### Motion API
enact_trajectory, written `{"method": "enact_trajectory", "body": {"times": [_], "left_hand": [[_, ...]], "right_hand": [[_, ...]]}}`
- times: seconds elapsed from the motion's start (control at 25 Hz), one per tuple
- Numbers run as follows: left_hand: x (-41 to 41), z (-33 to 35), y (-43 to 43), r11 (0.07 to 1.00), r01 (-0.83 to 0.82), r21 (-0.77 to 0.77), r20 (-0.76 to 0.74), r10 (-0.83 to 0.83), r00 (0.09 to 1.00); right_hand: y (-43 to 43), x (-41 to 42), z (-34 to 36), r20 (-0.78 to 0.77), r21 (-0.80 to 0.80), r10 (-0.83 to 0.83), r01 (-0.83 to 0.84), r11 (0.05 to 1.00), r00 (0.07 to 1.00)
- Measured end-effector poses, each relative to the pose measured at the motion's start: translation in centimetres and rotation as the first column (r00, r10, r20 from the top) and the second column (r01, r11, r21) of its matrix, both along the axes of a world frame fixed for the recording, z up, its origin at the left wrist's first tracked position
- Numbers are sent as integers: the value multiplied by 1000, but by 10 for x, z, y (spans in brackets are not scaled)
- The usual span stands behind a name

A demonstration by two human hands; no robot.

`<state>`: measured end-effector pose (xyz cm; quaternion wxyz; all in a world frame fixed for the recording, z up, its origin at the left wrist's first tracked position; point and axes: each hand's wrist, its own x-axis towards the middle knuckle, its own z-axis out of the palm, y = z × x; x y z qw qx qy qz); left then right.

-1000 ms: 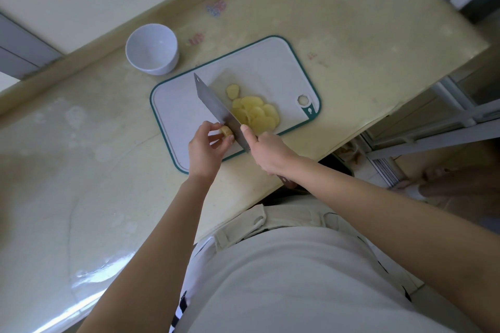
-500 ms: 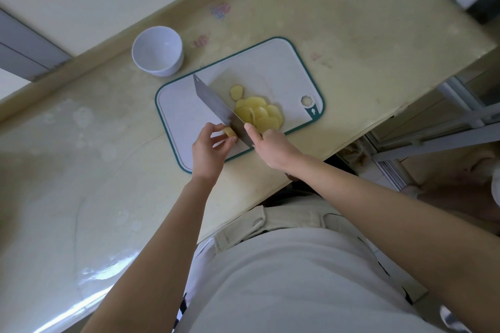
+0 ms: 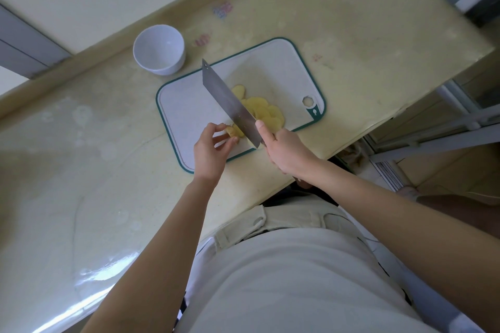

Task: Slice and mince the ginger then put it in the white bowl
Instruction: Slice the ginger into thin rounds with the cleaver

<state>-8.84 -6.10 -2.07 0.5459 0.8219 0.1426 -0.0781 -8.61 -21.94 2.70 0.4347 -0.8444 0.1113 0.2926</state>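
A white cutting board with a green rim lies on the counter. Several pale yellow ginger slices are piled on it, right of the blade. My right hand grips a cleaver, index finger along the blade's spine, the blade tilted and lifted off the board. My left hand pinches the small remaining ginger piece at the board's near edge, just left of the blade. The empty white bowl stands beyond the board's far left corner.
The beige counter stretches to the left, bounded by a raised back ledge behind the bowl. Its right edge drops off beside the board. My torso stands close to the near edge.
The cleaver has lifted and tilted up off the ginger piece. My left hand keeps its pinch on the piece. The camera view shifted slightly.
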Motion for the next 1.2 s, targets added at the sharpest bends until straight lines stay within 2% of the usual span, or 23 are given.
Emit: {"method": "enact_trajectory", "body": {"times": [0.28,0.6,0.96,1.2], "left_hand": [[-1,-2,1,999,-14,-45,24,15,1000],[-1,0,1,1000,-12,-23,19,12,1000],[-1,1,-1,999,-29,-40,10,29,1000],[-3,-3,-1,999,-25,-33,24,26,999]], "right_hand": [[3,-15,5,-12,-14,4,-4,1000,1000],[2,-21,9,-15,-7,-37,37,999,999],[11,-17,16,-32,-95,30,-33,995,999],[21,-5,20,-11,-69,50,-50,996,999]]}}
